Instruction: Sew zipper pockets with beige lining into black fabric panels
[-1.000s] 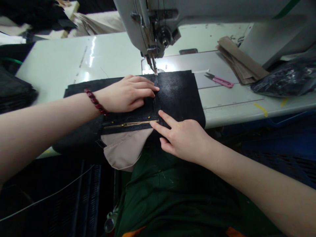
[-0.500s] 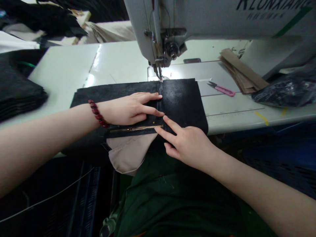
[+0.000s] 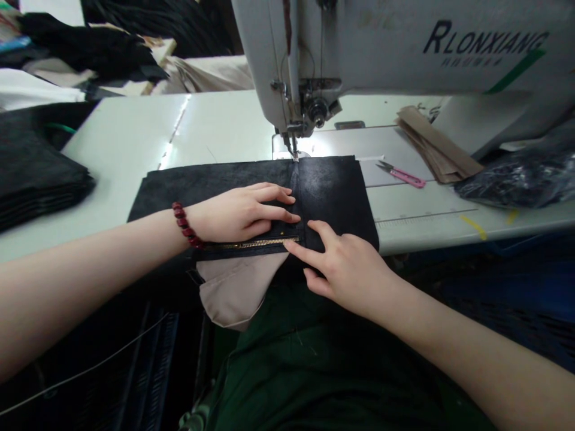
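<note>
A black leather-like panel (image 3: pixel 332 185) lies across the front of the sewing machine bed, its far edge under the presser foot (image 3: pixel 295 154). Along its near part runs a brass-toothed zipper (image 3: pixel 265 242), and a beige pocket lining (image 3: pixel 238 287) hangs below that. My left hand (image 3: pixel 251 209), a dark red bead bracelet on its wrist, rests on the panel with fingers spread toward the vertical seam. Just right of the seam, my right hand (image 3: pixel 336 257) is open, one fingertip at the zipper's right end and another on the panel.
The sewing machine head (image 3: pixel 381 48) stands over the work. Pink thread snips (image 3: pixel 406 177), brown strips (image 3: pixel 438 146) and a plastic-wrapped dark bundle (image 3: pixel 516 176) lie to the right. Stacked black pieces (image 3: pixel 40 161) sit at the left. A blue crate (image 3: pixel 507 299) is below the table edge.
The whole scene sits lower in the picture as the head camera tilts up. My right hand's upper fingertip has moved slightly away from my left fingers. The panel stays under the presser foot.
</note>
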`<state>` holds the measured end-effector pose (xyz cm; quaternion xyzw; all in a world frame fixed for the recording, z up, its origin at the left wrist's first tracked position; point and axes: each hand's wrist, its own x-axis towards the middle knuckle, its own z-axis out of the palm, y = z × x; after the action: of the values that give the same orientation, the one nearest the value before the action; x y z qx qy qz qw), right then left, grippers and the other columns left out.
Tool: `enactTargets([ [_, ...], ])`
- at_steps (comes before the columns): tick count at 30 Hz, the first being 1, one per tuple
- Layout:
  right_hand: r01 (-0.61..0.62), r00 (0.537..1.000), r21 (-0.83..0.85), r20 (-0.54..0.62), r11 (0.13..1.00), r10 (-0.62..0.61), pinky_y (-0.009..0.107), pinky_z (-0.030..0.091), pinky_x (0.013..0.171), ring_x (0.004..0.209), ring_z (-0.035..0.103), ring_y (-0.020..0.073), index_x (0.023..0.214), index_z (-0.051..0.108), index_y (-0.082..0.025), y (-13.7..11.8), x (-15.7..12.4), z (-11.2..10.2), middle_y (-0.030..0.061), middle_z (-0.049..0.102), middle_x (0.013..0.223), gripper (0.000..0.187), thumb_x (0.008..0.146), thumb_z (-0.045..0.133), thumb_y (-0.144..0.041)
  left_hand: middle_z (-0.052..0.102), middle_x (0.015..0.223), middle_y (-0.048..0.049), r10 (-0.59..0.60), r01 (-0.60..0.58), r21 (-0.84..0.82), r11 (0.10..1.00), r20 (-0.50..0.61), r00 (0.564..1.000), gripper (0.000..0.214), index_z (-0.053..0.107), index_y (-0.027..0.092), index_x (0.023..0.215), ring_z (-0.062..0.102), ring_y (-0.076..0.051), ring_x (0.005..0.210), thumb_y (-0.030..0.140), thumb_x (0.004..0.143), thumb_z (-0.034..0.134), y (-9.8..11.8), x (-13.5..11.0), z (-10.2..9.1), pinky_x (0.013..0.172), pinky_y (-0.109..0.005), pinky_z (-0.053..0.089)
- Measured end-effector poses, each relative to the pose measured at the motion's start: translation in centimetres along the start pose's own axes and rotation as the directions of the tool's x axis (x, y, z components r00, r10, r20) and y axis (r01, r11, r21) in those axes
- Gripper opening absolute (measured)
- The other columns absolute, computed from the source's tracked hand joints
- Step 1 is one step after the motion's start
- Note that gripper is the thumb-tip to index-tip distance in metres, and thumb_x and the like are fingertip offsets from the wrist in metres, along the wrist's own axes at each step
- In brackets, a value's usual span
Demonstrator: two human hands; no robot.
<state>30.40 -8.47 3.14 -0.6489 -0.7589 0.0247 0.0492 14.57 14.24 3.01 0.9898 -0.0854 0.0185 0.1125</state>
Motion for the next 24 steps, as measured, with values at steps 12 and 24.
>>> enactTargets([
  [12,0.052,0.999,0.021,0.014,0.998,-0.052,0.035,0.043,0.07,0.087,0.06,0.0221,0.147,0.048,-0.023,-0.3,0.1,0.2,0.0086,0.063,0.11,0.052,0.096,0.051,-0.028,0.061,0.113,-0.0077,-0.117,0.11,0.168,0.98,0.03,0.993,0.034,0.059,0.027,0.129,0.06,-0.022,0.104,0.036,0.103,0.04,0.7,3.0,-1.1,0.089,-0.033,0.05],
  [24,-0.005,0.996,0.02,0.084,1.0,0.004,0.031,0.031,0.053,0.069,0.065,0.0185,0.15,0.043,-0.026,-0.8,-0.2,0.2,0.0045,0.07,0.082,0.054,0.098,0.052,-0.033,0.061,0.094,-0.0047,0.128,-0.106,-0.085,0.991,0.336,0.933,0.008,0.06,0.022,0.094,0.058,-0.021,0.088,0.022,0.09,0.052,-1.3,8.1,-3.0,0.077,-0.029,0.046],
])
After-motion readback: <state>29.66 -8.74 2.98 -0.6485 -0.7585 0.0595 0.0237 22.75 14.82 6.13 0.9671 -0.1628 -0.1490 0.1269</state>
